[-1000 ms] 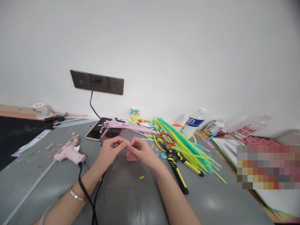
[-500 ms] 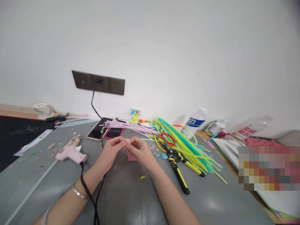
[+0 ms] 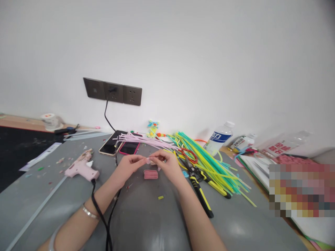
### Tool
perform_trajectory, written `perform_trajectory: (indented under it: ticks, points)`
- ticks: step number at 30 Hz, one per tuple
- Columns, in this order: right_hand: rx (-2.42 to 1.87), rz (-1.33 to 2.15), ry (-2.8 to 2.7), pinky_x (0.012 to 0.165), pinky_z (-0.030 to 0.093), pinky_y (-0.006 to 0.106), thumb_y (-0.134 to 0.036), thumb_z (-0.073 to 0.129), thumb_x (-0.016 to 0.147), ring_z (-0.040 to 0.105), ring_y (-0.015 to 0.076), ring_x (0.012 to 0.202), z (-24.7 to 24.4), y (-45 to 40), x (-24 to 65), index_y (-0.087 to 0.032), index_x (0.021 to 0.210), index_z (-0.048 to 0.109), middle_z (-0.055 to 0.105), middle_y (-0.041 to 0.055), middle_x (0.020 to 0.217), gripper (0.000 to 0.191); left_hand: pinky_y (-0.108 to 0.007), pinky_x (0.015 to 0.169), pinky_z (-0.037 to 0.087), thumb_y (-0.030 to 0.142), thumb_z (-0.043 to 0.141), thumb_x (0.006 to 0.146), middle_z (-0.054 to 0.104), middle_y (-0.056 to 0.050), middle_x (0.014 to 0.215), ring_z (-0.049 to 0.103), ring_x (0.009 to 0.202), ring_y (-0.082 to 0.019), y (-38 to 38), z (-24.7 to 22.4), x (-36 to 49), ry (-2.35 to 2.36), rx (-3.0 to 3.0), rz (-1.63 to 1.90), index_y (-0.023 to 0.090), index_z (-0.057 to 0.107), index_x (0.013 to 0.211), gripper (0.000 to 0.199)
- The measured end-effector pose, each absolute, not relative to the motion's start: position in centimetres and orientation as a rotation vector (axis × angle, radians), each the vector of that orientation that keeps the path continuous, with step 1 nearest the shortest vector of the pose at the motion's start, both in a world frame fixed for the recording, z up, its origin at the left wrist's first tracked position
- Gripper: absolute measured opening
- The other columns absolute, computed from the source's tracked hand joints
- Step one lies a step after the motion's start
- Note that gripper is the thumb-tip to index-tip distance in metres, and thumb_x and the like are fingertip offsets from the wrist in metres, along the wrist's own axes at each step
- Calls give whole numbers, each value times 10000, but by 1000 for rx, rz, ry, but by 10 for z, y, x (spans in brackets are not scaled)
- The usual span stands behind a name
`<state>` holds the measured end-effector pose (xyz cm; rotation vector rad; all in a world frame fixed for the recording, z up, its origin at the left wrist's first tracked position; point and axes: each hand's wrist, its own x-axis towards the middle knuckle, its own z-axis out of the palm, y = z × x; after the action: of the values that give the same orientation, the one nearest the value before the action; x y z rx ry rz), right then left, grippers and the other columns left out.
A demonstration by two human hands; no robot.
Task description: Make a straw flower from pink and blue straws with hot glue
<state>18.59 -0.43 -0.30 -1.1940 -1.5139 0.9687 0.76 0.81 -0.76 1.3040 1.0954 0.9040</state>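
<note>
Between the fingertips of my left hand (image 3: 128,168) and my right hand (image 3: 167,165) is a small pale pink piece (image 3: 148,160), too small to make out its kind. Both hands are closed in a pinch on it, above the grey table (image 3: 146,216). A ribbed pink block (image 3: 151,174) lies on the table just below the fingers. Behind my hands are a bundle of pale pink pipe cleaners (image 3: 149,140) and two phones, one with a gold edge (image 3: 111,143) and one with a pink edge (image 3: 129,147).
A pink glue gun (image 3: 81,169) lies at the left, its black cord (image 3: 101,209) crossing my left forearm. To the right are yellow-and-black handled pliers (image 3: 200,195), green and yellow pipe cleaners (image 3: 209,160) and an upright bottle (image 3: 218,137). Paper sheets (image 3: 293,218) are stacked at far right.
My right hand has shifted right and its fingers have straightened, so the pink block below now shows fully. The pale pink piece stays between both hands. The view has shifted slightly.
</note>
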Motion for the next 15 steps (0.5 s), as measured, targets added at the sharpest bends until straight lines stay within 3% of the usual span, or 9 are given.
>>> perform_trajectory:
  ticks: [7, 15]
  points:
    - [-1194, 811, -1620, 576, 372, 258, -269, 656, 794, 484, 138, 608, -1, -7, 182, -183, 775, 756, 630, 19, 661, 133, -247, 500, 195, 480, 734, 689, 505, 39, 536, 306, 507, -95, 6, -4, 8, 1058, 1380, 891, 171, 711, 674, 310]
    - [-1241, 860, -1632, 578, 343, 254, -253, 592, 815, 465, 131, 602, -1, -9, 177, -179, 726, 649, 592, -5, 656, 130, -232, 473, 211, 450, 736, 707, 509, 37, 525, 329, 492, -94, 7, -7, 7, 1018, 1409, 945, 174, 695, 661, 283]
